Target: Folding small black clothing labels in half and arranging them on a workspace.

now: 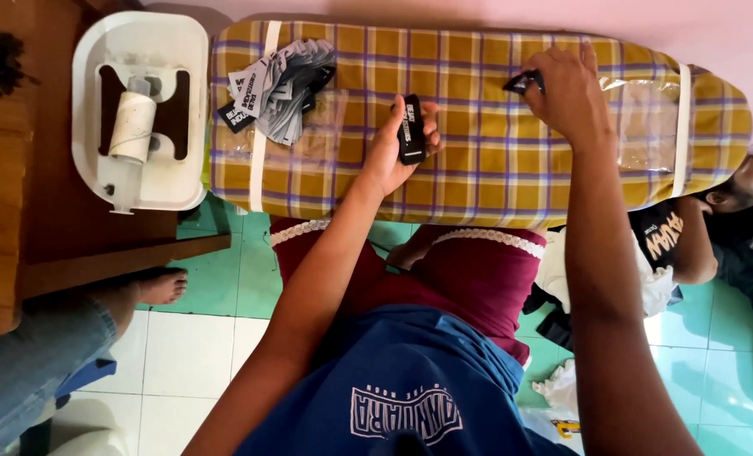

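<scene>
I see my left hand (398, 143) over the middle of the ironing board (495, 169), fingers curled shut around a small black label tag (411, 129) with pale print, held upright just above the yellow plaid cover. My right hand (566, 89) sits farther along the board toward its rounded end, fingertips pinched on another small dark tag (524, 82) at the board's far edge; most of that tag is hidden under the fingers. The two hands are well apart from each other.

At the board's square end lies a loose pile of grey and black label tags (279, 84), partly on a clear plastic sheet taped across the cover. Just beyond that end a white plastic tray (140, 34) rests on a brown wooden surface (56, 211) and holds a spool of off-white thread (132, 127). Below the board, near its square end, another person's bare foot (161, 285) rests on the green tiled floor (216, 279).
</scene>
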